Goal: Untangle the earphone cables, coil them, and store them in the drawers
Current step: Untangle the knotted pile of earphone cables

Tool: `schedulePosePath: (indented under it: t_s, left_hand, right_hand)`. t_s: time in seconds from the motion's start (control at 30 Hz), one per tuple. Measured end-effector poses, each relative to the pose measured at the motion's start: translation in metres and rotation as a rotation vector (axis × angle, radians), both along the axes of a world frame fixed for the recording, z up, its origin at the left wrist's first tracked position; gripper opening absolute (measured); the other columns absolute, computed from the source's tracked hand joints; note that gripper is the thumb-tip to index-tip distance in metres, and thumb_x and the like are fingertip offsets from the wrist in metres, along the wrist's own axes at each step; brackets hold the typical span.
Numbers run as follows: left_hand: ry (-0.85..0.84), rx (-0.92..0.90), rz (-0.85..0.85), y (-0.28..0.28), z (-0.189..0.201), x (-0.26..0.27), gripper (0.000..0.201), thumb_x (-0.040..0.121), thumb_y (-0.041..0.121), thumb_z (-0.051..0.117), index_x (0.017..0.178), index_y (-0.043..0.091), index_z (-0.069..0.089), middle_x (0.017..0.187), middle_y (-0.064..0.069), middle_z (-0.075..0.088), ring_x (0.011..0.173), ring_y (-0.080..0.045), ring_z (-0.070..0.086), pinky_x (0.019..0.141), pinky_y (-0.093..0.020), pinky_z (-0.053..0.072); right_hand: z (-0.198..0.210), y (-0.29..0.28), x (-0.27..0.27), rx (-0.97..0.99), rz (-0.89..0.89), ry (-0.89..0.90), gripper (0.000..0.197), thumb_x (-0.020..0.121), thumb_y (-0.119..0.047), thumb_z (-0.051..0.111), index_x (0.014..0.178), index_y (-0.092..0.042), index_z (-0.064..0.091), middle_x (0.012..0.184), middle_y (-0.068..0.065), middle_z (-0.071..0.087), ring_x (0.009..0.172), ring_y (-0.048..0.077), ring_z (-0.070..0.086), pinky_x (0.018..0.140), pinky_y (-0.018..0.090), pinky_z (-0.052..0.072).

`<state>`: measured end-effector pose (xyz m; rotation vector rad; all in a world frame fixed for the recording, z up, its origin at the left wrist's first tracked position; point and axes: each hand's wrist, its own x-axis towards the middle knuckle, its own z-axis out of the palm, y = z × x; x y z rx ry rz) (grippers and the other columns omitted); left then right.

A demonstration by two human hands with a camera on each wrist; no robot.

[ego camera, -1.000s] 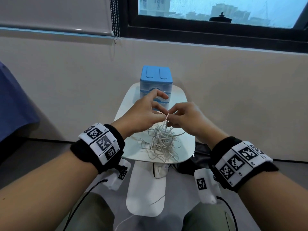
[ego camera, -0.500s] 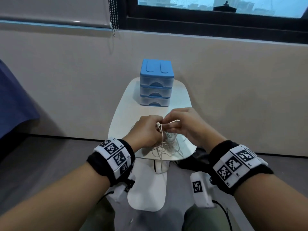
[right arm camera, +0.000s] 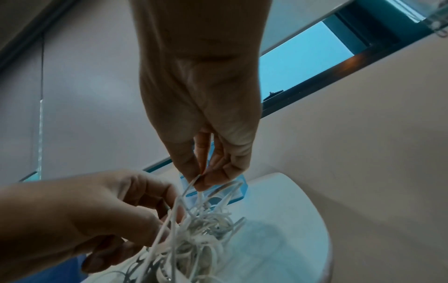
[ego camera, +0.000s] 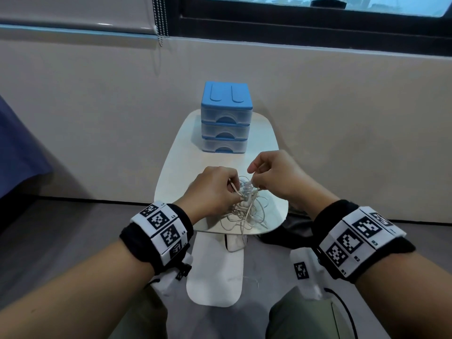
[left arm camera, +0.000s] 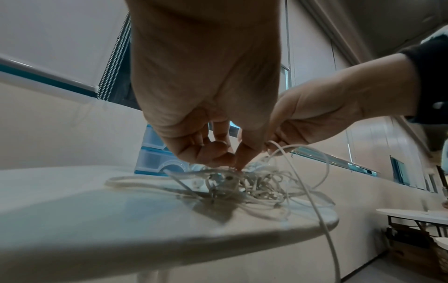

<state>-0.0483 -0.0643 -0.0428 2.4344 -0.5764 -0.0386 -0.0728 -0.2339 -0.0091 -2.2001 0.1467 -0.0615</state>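
Observation:
A tangled heap of white earphone cables (ego camera: 247,211) (left arm camera: 242,183) (right arm camera: 201,229) lies on the near end of a small white table (ego camera: 176,172). My left hand (ego camera: 215,189) (left arm camera: 211,149) pinches strands at the heap's left side, its curled fingers down in the tangle. My right hand (ego camera: 271,177) (right arm camera: 206,168) pinches a strand a little above the heap and holds it up. One strand hangs over the table's front edge. A blue three-drawer box (ego camera: 226,117) stands at the far end of the table, its drawers closed.
The table stands against a beige wall under a dark-framed window (ego camera: 318,23). A bead cord (ego camera: 160,20) hangs from a blind at the left. A dark bag (ego camera: 293,231) lies on the floor right of the table. My knees are below the table.
My hands have parted slightly over the heap. My right hand has drawn its strand up and to the right, while my left hand has stayed low in the tangle.

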Motion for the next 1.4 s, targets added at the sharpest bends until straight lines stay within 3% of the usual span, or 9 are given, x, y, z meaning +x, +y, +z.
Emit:
schedulePosePath:
  t_s: [0.07,0.2,0.4,0.53,0.8,1.0,1.13,1.27,1.4]
  left_hand:
    - [0.025,0.041,-0.016,0.001,0.002,0.002,0.017,0.080,0.018,0.073,0.084,0.033,0.065,0.084,0.008,0.064,0.083,-0.017,0.063,0.074,-0.033,0.055]
    - [0.039,0.112,-0.053,0.003,0.003,0.007,0.019,0.082,0.019,0.072,0.087,0.035,0.064,0.080,0.011,0.059,0.083,-0.016,0.061,0.075,-0.033,0.053]
    - [-0.047,0.079,-0.106,0.007,0.007,0.012,0.018,0.087,0.018,0.068,0.080,0.034,0.063,0.078,0.013,0.060,0.082,-0.018,0.060,0.076,-0.036,0.054]
    - [-0.129,-0.012,-0.134,0.007,0.012,0.009,0.013,0.093,0.022,0.062,0.085,0.032,0.062,0.082,0.009,0.065,0.079,-0.014,0.060,0.075,-0.042,0.054]
    - [-0.078,-0.086,-0.154,0.004,0.016,0.007,0.020,0.092,0.014,0.066,0.100,0.027,0.054,0.077,0.006,0.068,0.067,-0.011,0.061,0.068,-0.039,0.056]
    - [-0.035,0.076,-0.242,0.013,0.012,0.009,0.014,0.079,0.015,0.078,0.076,0.025,0.069,0.075,0.010,0.068,0.070,-0.005,0.062,0.070,-0.036,0.055]
    - [-0.028,0.196,-0.226,0.013,0.009,0.007,0.005,0.080,0.022,0.080,0.080,0.027,0.078,0.078,0.012,0.071,0.079,-0.007,0.065,0.076,-0.037,0.058]
    - [-0.042,0.258,-0.180,0.010,0.009,0.004,0.009,0.081,0.026,0.072,0.078,0.035,0.073,0.086,0.008,0.069,0.084,-0.013,0.064,0.077,-0.039,0.058]
    - [-0.106,0.257,-0.103,0.004,0.011,0.002,0.012,0.089,0.027,0.065,0.086,0.035,0.073,0.090,0.008,0.066,0.086,-0.018,0.063,0.068,-0.031,0.050]
  right_hand:
    - [0.000,-0.001,0.004,-0.136,0.047,-0.021,0.025,0.077,0.005,0.071,0.076,-0.020,0.072,0.076,0.005,0.071,0.074,0.028,0.069,0.072,0.040,0.060]
    - [-0.007,0.001,0.009,-0.242,0.098,-0.030,0.025,0.081,0.005,0.067,0.080,-0.019,0.076,0.073,0.000,0.069,0.068,0.016,0.061,0.066,0.029,0.054]
    - [-0.015,-0.006,0.011,-0.273,0.114,-0.018,0.024,0.084,0.001,0.069,0.081,-0.023,0.068,0.078,0.000,0.068,0.076,0.023,0.066,0.069,0.030,0.054]
    - [-0.016,-0.011,0.011,-0.196,0.137,0.029,0.022,0.086,-0.002,0.075,0.085,-0.021,0.063,0.082,0.003,0.069,0.067,0.015,0.060,0.059,0.025,0.044]
    - [-0.034,-0.007,0.012,-0.024,0.156,0.119,0.026,0.081,0.007,0.069,0.093,-0.015,0.062,0.082,0.014,0.072,0.064,0.021,0.061,0.060,0.031,0.048]
    - [-0.047,-0.011,0.008,0.130,0.143,0.146,0.024,0.082,0.009,0.069,0.096,-0.010,0.062,0.076,0.010,0.065,0.065,0.024,0.053,0.060,0.034,0.042]
    - [-0.046,-0.012,0.007,0.172,0.142,0.165,0.025,0.083,0.010,0.071,0.095,-0.009,0.060,0.074,0.011,0.063,0.065,0.023,0.053,0.061,0.032,0.044]
    - [-0.044,-0.016,0.008,0.329,0.127,0.226,0.030,0.088,0.012,0.069,0.094,-0.011,0.052,0.069,0.008,0.060,0.057,0.018,0.056,0.051,0.023,0.046]
    - [-0.044,-0.019,0.008,0.436,0.113,0.255,0.034,0.088,0.013,0.068,0.096,-0.013,0.047,0.069,0.009,0.061,0.054,0.017,0.058,0.048,0.022,0.045]
